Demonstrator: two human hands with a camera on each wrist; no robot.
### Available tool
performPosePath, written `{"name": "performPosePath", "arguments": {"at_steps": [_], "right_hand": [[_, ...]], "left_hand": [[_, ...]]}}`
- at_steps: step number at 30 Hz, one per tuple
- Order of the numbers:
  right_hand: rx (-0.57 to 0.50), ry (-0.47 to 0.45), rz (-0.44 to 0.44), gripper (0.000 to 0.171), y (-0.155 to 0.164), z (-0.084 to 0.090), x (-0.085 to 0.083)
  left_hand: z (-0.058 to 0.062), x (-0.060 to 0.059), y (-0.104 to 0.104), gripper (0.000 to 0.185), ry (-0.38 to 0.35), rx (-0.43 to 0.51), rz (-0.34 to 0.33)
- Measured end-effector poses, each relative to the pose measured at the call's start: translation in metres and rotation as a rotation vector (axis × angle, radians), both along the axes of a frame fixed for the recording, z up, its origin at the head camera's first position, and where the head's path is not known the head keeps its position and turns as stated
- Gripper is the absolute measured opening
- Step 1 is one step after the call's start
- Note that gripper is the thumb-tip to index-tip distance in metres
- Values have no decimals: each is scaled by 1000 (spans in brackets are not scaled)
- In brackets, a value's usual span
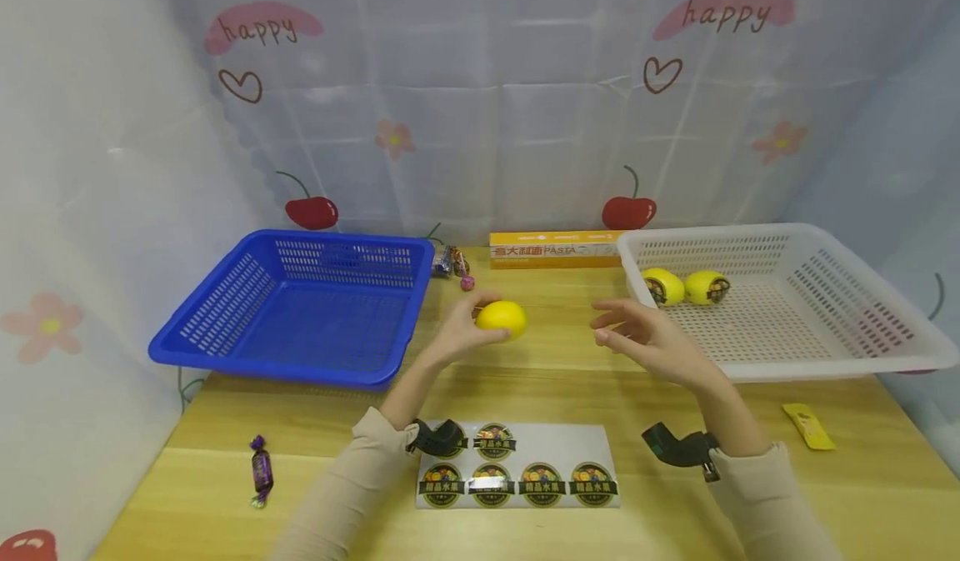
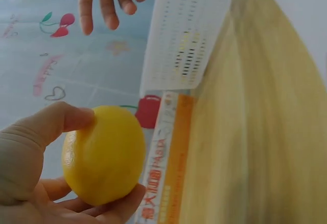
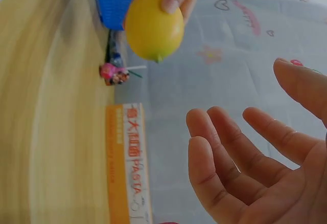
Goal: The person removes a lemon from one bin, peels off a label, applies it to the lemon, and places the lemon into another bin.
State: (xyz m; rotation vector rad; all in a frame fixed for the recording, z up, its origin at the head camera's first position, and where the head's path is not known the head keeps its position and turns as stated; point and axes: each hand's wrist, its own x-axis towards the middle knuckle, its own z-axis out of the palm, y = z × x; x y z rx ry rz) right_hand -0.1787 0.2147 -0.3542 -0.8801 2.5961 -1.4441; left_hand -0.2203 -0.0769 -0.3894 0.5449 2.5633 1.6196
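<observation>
My left hand [image 1: 459,338] grips a plain yellow lemon [image 1: 502,318] above the middle of the wooden table [image 1: 540,369]; the left wrist view shows thumb and fingers curled round the lemon [image 2: 103,154]. My right hand [image 1: 637,336] hovers a little to the right of it, fingers spread and empty [image 3: 245,157], apart from the lemon [image 3: 154,25]. Two labelled lemons [image 1: 684,287] lie in the white basket [image 1: 862,353] at the right. A sticker sheet [image 1: 517,465] with several round labels lies near the front edge.
An empty blue basket [image 1: 225,340] stands at the left. An orange pasta box [image 1: 555,248] lies at the back, with small candies [image 1: 453,265] beside it. A purple wrapped candy [image 1: 261,469] sits front left, a yellow packet [image 1: 808,425] front right. A patterned curtain surrounds the table.
</observation>
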Motion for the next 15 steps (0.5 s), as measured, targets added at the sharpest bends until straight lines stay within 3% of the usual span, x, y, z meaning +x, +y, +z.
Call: {"name": "performPosePath", "arguments": {"at_steps": [6,15], "right_hand": [[-12,-51,33,41,-13,-22,-1],[7,-104,55,41,-30,-53,0]], "left_hand": [[-23,0,15,60,-23,35,30],[-50,-4,22,66,-83,16,-36]]}}
